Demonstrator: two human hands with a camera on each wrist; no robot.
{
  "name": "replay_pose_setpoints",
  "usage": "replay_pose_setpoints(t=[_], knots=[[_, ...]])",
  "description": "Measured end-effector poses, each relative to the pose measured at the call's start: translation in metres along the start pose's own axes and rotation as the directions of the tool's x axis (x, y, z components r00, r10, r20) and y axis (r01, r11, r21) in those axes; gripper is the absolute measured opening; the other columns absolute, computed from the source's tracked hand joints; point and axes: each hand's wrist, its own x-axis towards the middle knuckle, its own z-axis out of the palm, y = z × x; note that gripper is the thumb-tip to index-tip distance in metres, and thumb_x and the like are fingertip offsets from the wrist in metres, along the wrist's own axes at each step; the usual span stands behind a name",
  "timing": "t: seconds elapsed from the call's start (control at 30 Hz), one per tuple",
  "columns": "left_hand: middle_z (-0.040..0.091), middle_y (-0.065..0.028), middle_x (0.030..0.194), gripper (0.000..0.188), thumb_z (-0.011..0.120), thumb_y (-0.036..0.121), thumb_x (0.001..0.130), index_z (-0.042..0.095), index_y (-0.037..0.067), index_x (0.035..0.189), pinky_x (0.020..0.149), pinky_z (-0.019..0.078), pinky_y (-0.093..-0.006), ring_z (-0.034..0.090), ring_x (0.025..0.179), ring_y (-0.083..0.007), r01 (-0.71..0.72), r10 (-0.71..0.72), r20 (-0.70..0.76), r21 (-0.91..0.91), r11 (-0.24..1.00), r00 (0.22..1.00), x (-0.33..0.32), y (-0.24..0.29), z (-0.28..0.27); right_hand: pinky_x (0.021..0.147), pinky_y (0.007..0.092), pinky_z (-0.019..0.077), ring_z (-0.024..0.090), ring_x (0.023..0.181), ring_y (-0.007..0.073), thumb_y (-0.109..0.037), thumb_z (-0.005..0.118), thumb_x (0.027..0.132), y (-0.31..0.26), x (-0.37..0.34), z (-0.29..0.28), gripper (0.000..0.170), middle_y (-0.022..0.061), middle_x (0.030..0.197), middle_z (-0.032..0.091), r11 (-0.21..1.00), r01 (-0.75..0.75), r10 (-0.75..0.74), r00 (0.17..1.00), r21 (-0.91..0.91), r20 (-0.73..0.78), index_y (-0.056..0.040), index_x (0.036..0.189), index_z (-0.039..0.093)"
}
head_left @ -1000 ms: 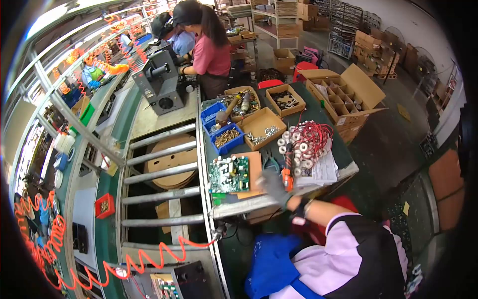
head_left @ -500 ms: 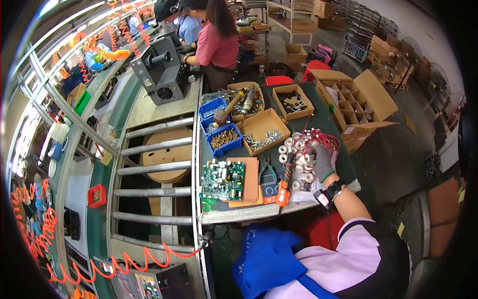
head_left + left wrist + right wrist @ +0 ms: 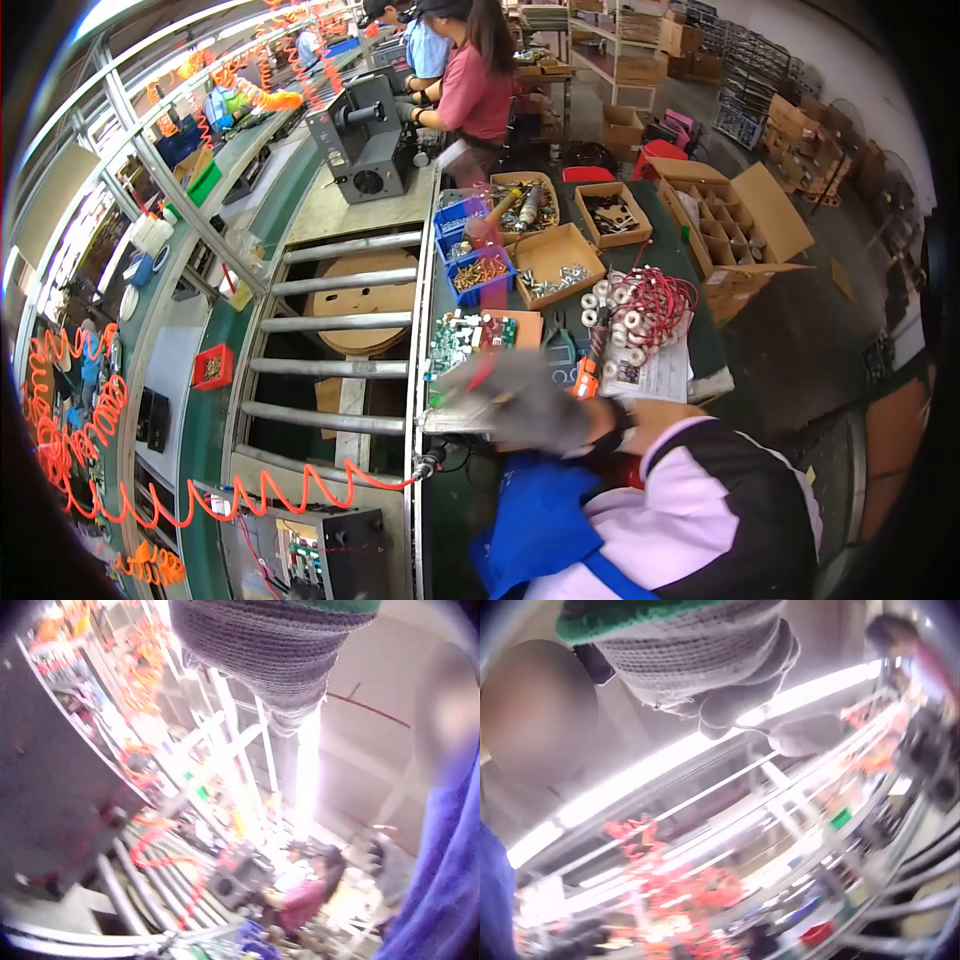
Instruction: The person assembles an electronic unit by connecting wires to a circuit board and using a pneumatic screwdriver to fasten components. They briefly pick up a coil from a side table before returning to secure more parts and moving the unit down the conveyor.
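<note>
My right hand point(image 3: 535, 405), in a grey knit glove, is blurred over the front edge of the bench in the head view, partly covering a green circuit board point(image 3: 455, 340). A red streak shows at its fingers, and in the right wrist view a pale ring coil point(image 3: 806, 735) hangs by a thin lead from the curled fingers. A pile of white ring coils point(image 3: 635, 322) with red wires lies on the bench to the right. In the left wrist view my gloved left hand point(image 3: 262, 652) is raised beside a dark panel point(image 3: 60, 765); its fingertips are mostly hidden.
An orange-handled screwdriver point(image 3: 587, 378) and pliers point(image 3: 560, 350) lie by the coils. Blue bins point(image 3: 480, 272) and cardboard trays point(image 3: 560, 250) of hardware stand behind. To the left runs a roller conveyor point(image 3: 335, 367), with an open dark housing point(image 3: 350, 550) below and a coiled red hose point(image 3: 260, 485).
My right hand reached from the bench front to the coil pile, then swung back left to the circuit board with red wire at its fingers. The head view has shifted slightly.
</note>
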Motion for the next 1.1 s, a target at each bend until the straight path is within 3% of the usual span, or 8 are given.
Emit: replay_pose_setpoints(t=[0.13,0.33,0.43,0.5,0.67,0.83,0.97,1.1], knots=[[0.042,-0.0236,0.148,0.088,0.076,0.044,0.086,0.034,-0.002,0.149,0.115,0.0335,-0.0475,0.040,0.138,-0.0380,0.113,-0.082,0.198,-0.150,0.982,0.977,0.028,0.047,0.014,0.057,0.0211,0.0464,0.056,0.065,0.0028,-0.023,0.059,0.101,-0.055,-0.012,0.120,0.026,-0.0015,0.079,0.065,0.454,-0.596,0.287,0.802,0.663,0.524,0.0012,0.104,0.068],[0.062,-0.0148,0.118,0.038,0.063,0.018,0.093,0.057,-0.002,0.124,0.094,0.0484,-0.0376,0.060,0.104,-0.0229,0.494,-0.405,0.286,-0.570,0.657,0.868,0.011,-0.042,-0.017,0.069,0.0220,0.0534,0.065,0.085,0.0084,-0.017,0.057,0.103,-0.118,-0.034,0.215,0.029,0.0042,0.095,0.068,-0.014,-0.821,0.176,0.559,0.570,0.810,0.0050,0.121,0.062],[0.065,-0.0104,0.112,0.038,0.062,0.008,0.091,0.057,-0.002,0.128,0.088,0.0502,-0.0294,0.063,0.099,-0.0168,0.640,-0.469,0.452,-0.653,0.405,0.758,0.025,-0.033,-0.053,0.074,0.0222,0.0544,0.067,0.090,0.0099,-0.011,0.056,0.102,-0.122,-0.041,0.244,0.025,0.0065,0.104,0.068,0.182,-0.818,0.073,0.565,0.546,0.822,0.0036,0.121,0.062],[0.068,-0.0088,0.104,0.039,0.061,0.021,0.097,0.054,-0.001,0.129,0.077,0.0549,-0.0298,0.067,0.086,-0.0161,0.822,-0.224,0.815,-0.563,-0.084,0.535,0.011,-0.070,-0.082,0.079,0.0305,0.0540,0.065,0.091,0.0158,-0.025,0.066,0.095,-0.130,-0.028,0.269,0.040,0.0113,0.113,0.062,0.839,-0.403,-0.055,0.606,0.366,0.794,0.0033,0.122,0.062],[0.069,-0.0108,0.103,0.049,0.063,0.034,0.097,0.052,0.000,0.131,0.073,0.0553,-0.0263,0.068,0.085,-0.0146,0.892,-0.010,0.900,-0.433,-0.131,0.436,-0.017,-0.121,-0.098,0.083,0.0300,0.0516,0.062,0.095,0.0156,-0.025,0.066,0.093,-0.131,-0.056,0.294,0.047,0.0113,0.114,0.060,0.707,-0.704,-0.020,0.083,0.073,0.996,0.0019,0.131,0.057],[0.069,-0.0091,0.099,0.042,0.062,0.031,0.098,0.056,0.001,0.126,0.064,0.0529,-0.0226,0.066,0.078,-0.0120,0.914,-0.174,0.910,-0.396,-0.086,0.377,-0.015,-0.162,-0.103,0.084,0.0306,0.0515,0.061,0.099,0.0128,-0.010,0.063,0.092,-0.144,-0.079,0.330,0.042,0.0063,0.109,0.065,0.601,-0.790,0.073,0.206,0.122,0.976,0.0026,0.131,0.055],[0.064,-0.0082,0.099,0.034,0.059,0.017,0.098,0.052,-0.002,0.127,0.063,0.0531,-0.0245,0.063,0.079,-0.0122,0.728,-0.763,0.355,-0.652,0.213,0.541,-0.032,-0.173,-0.073,0.078,0.0333,0.0535,0.068,0.088,0.0207,-0.004,0.074,0.079,-0.154,-0.065,0.350,0.040,0.0121,0.097,0.070,0.934,-0.265,-0.013,0.647,0.241,0.762,-0.0014,0.118,0.067],[0.065,-0.0092,0.098,0.035,0.053,0.023,0.102,0.051,-0.001,0.127,0.067,0.0546,-0.0255,0.065,0.080,-0.0126,0.697,-0.660,0.486,-0.712,0.081,0.573,-0.017,-0.179,-0.070,0.073,0.0365,0.0523,0.065,0.083,0.0279,-0.005,0.078,0.076,-0.160,-0.053,0.378,0.034,0.0101,0.092,0.067,0.953,0.185,-0.299,0.703,0.240,0.646,-0.0058,0.109,0.068]])
